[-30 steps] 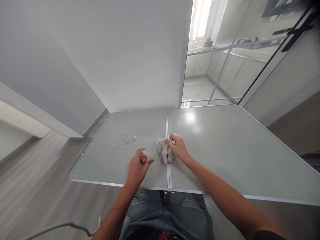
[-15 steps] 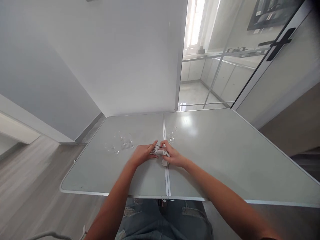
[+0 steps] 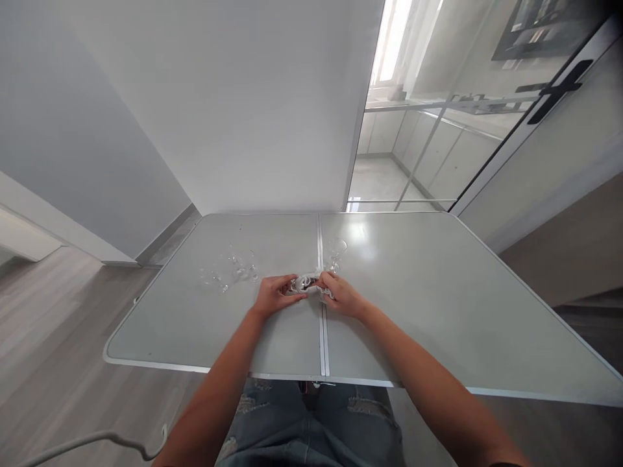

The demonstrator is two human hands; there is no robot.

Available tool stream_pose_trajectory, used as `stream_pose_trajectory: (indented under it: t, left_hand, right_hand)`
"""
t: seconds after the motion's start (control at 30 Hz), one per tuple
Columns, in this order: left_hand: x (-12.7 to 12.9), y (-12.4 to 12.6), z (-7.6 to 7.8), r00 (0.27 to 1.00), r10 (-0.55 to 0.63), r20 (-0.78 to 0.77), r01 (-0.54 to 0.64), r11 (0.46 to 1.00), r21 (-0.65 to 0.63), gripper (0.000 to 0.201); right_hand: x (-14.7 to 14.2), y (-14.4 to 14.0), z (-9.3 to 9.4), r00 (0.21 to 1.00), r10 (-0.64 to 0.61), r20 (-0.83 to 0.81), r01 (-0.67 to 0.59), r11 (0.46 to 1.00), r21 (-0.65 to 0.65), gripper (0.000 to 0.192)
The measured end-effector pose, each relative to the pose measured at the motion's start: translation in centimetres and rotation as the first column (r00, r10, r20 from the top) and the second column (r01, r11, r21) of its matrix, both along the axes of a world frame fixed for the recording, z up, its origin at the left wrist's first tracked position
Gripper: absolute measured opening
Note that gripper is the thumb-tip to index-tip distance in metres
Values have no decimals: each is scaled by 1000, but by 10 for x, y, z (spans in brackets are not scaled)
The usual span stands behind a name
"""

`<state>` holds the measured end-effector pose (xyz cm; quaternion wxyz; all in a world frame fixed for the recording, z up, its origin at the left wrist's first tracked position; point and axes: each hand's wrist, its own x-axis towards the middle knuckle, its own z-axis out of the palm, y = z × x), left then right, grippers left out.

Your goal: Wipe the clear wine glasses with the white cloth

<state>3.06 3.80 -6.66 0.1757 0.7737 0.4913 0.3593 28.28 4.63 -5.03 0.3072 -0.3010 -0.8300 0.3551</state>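
A small crumpled white bundle [image 3: 305, 283] with curved, cord-like folds and a darker patch at its middle lies over the table's centre seam. Its exact kind cannot be made out. My left hand [image 3: 275, 295] grips its left end between thumb and fingers. At the other end, my right hand [image 3: 342, 295] pinches the white material, fingers curled. Just beyond the right hand are some clear, shiny plastic-looking pieces [image 3: 334, 259]. More clear crinkled pieces [image 3: 238, 267] are scattered to the left of my left hand.
The pale grey folding table [image 3: 413, 311] has a metal rim and a seam down its middle. A white wall [image 3: 253, 130] rises at its far edge, with a glass-panelled door [image 3: 423, 143] on the right. A grey cable [image 3: 97, 440] hangs at the lower left.
The white bundle's folds have shifted, and a flap that hung below the right hand no longer shows there. Both hands remain on it. The camera view has moved slightly.
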Motion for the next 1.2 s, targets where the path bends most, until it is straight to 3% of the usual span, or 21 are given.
stream_pose_trajectory:
  t: [0.07, 0.13, 0.27, 0.33, 0.47, 0.57, 0.7, 0.83, 0.9, 0.97, 1.1, 1.2]
  left_hand:
    - [0, 1, -3, 1000, -1, 15, 1, 1000, 3, 58]
    - [0, 2, -4, 1000, -25, 5, 25, 1000, 5, 58]
    - [0, 3, -7, 1000, -3, -30, 3, 1000, 9, 57]
    - [-1, 3, -9, 998, 16, -53, -16, 1000, 8, 56]
    - [-2, 2, -13, 994, 42, -96, -39, 998, 39, 54]
    - [-1, 2, -12, 989, 78, -128, -68, 994, 82, 52]
    - [1, 2, -8, 983, 85, -165, -70, 993, 96, 52]
    - [0, 4, -10, 987, 39, -156, -28, 997, 68, 54]
    - [-1, 4, -13, 992, 40, -119, -30, 996, 87, 53]
    - [-2, 5, -16, 994, 64, -88, -54, 993, 108, 51]
    - [-2, 5, -20, 987, 94, -129, -71, 983, 169, 46]
    - [-2, 5, -20, 973, 114, -202, -56, 961, 271, 44]
  right_hand:
    - [0, 1, 1, 999, -27, -29, 26, 999, -22, 22]
    - [-2, 1, 1, 989, -56, -133, 39, 991, -130, 23]
    - [-2, -1, 3, 944, -59, -325, -62, 935, -350, 28]
    - [-1, -3, 6, 959, -31, -282, -56, 954, -294, 27]
    - [-2, -4, 8, 997, 48, -63, -49, 999, -5, 28]
    - [-4, -2, 7, 999, 46, 5, -47, 998, 45, 31]
    - [-5, 1, 4, 1000, -9, -23, 7, 996, -88, 28]
    - [-2, 1, 5, 967, -48, -252, -29, 955, -297, 25]
    - [0, 0, 7, 933, -82, -351, -44, 941, -335, 27]
    - [1, 1, 8, 937, -83, -340, -5, 968, -251, 27]
    - [1, 6, 5, 993, 28, -114, -25, 999, 27, 31]
    - [-3, 8, 1, 999, 17, -34, -16, 999, 46, 33]
